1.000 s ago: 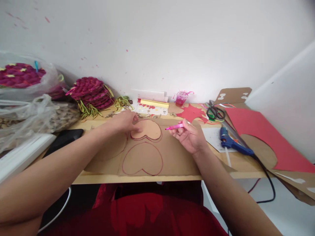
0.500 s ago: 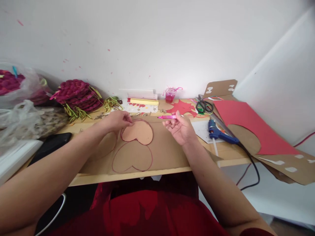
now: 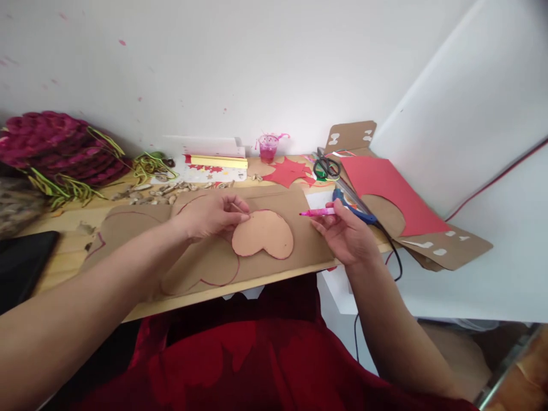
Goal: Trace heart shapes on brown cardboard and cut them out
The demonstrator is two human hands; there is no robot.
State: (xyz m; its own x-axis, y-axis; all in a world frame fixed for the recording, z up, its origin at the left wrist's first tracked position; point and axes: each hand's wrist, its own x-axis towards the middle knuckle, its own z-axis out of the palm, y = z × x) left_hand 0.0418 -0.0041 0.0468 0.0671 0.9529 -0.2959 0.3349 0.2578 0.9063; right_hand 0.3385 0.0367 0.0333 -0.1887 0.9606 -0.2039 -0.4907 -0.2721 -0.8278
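My left hand (image 3: 214, 216) pinches the upper left edge of a heart-shaped cutout (image 3: 263, 234), light tan with a dark reddish rim. The cutout is over a brown cardboard sheet (image 3: 205, 262) that bears curved outlines in reddish ink. Whether it rests flat on the sheet or is slightly lifted, I cannot tell. To the right, my right hand (image 3: 349, 234) holds a pink marker (image 3: 319, 212) between thumb and fingers, uncapped tip pointing left toward the cutout and apart from it.
Behind the sheet lie red paper scraps (image 3: 287, 171), black-handled scissors (image 3: 326, 167), a yellow strip (image 3: 218, 161) and a cup of pink liquid (image 3: 268, 149). A blue glue gun (image 3: 362, 214) and red sheet (image 3: 398, 188) lie right; woven magenta pieces (image 3: 60, 148) are stacked left.
The heart cutout has moved right across the cardboard with my left hand, off the outline it lay by. The cardboard has shifted left, and the view has turned right. The marker stays held.
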